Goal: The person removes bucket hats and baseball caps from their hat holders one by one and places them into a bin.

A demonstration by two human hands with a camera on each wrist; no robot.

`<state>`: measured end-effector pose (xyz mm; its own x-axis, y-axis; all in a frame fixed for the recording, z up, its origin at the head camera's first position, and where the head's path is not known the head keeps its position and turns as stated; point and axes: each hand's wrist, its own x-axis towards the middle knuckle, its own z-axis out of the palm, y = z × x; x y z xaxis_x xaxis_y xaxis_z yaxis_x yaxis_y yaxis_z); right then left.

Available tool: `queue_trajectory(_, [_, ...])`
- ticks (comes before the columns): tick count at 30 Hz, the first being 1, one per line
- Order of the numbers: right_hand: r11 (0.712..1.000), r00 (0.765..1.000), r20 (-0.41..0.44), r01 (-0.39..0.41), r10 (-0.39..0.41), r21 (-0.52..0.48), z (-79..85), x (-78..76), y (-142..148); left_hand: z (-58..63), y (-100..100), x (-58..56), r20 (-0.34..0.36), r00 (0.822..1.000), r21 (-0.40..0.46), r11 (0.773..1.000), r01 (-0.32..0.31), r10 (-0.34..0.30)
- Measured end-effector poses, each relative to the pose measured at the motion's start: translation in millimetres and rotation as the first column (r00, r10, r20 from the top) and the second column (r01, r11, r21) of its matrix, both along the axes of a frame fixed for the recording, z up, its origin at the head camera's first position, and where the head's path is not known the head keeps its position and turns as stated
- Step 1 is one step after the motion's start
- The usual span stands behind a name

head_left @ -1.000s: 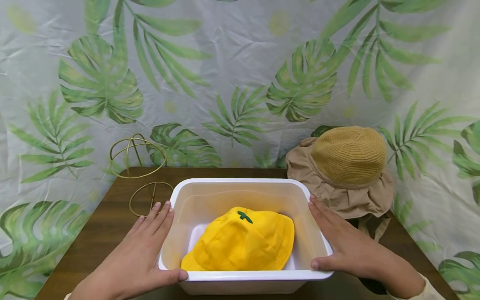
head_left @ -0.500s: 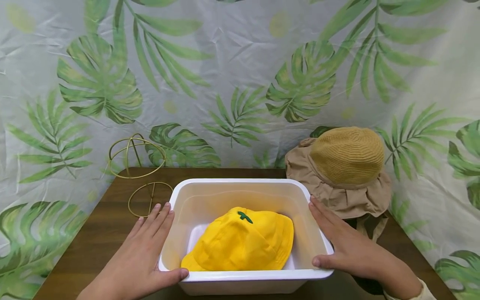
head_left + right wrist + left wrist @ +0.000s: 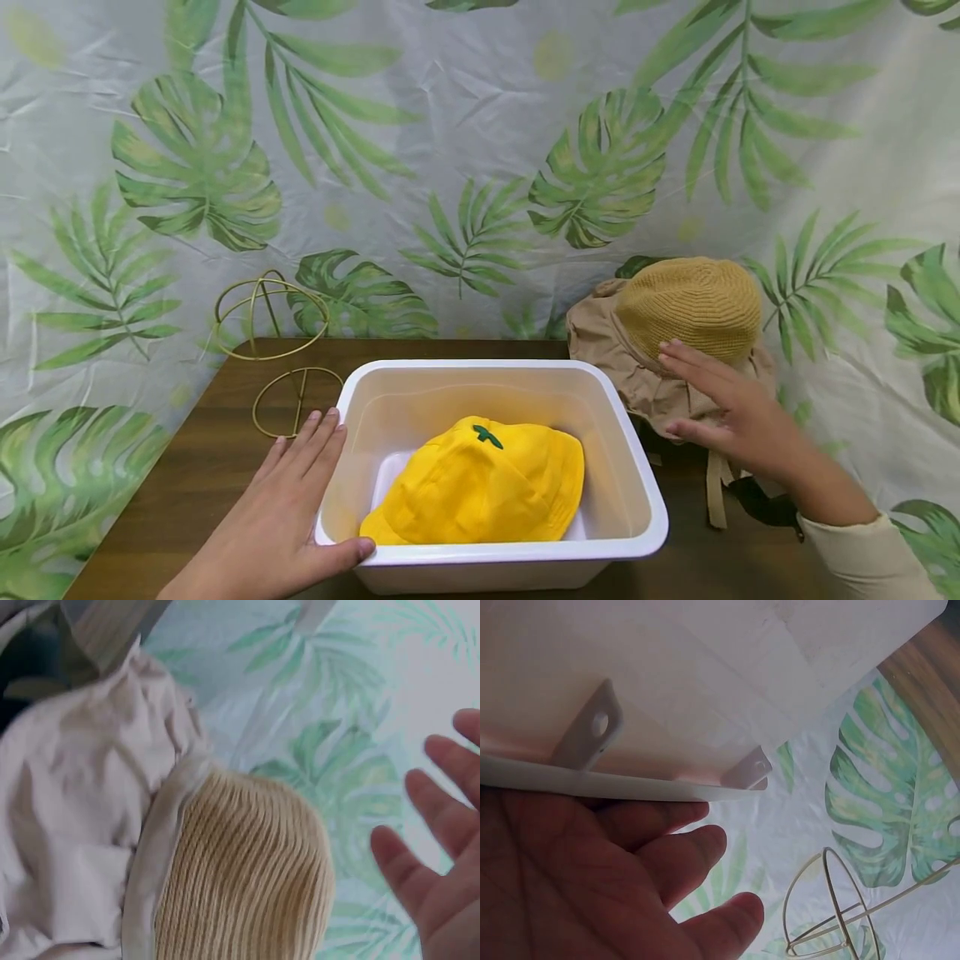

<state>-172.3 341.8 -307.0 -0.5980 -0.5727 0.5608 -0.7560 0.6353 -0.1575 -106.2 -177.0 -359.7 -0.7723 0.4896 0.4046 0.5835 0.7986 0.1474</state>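
In the head view a yellow cap (image 3: 480,487) with a green mark on top lies inside a white plastic tub (image 3: 480,552). My left hand (image 3: 281,500) rests against the tub's left rim, fingers straight, thumb along the front corner; the left wrist view shows its fingers (image 3: 682,862) under the rim. Off the tub, my right hand (image 3: 738,417) is spread in front of a tan sun hat (image 3: 686,304) with a knitted crown and gathered cloth brim. In the right wrist view the hand's fingers (image 3: 439,810) are apart from the hat's crown (image 3: 247,870).
A gold wire stand (image 3: 272,317) rises at the back left of the dark wooden table (image 3: 202,467). Behind the table hangs a leaf-printed cloth (image 3: 450,125). A strap (image 3: 715,492) and a dark piece (image 3: 761,502) hang below the sun hat.
My right hand has left the tub's right rim and moved right and up to the sun hat. The left hand stays at the tub; the cap has not moved.
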Motion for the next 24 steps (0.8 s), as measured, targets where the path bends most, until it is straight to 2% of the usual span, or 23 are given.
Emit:
queue_trajectory(3, [0.999,0.996,-0.086,-0.024,0.021,-0.027,6.3,-12.5,6.5,-0.4,0.3,0.2,-0.005,1.0,0.005,1.0,-0.001,0.001])
queue_trajectory(5, [1.0,0.994,-0.111,0.0,-0.003,-0.027,11.0,-19.1,10.8,-0.7,0.5,0.0,-0.001,1.0,0.007,1.0,-0.002,0.002])
queue_trajectory(10, [0.996,0.991,-0.102,0.092,-0.092,-0.008,21.7,-28.7,21.5,-0.6,0.5,0.0,0.01,1.0,0.007,1.0,-0.004,0.004])
queue_trajectory(17, [0.987,0.977,-0.14,0.157,-0.159,-0.025,33.6,-49.8,33.8,-0.8,0.2,-0.2,0.047,0.999,0.013,1.0,-0.026,0.025])
queue_trajectory(24, [0.954,0.953,-0.053,0.296,-0.299,-0.045,42.7,-71.9,51.0,-3.4,1.2,-2.2,-0.011,1.0,0.031,1.0,0.006,-0.005])
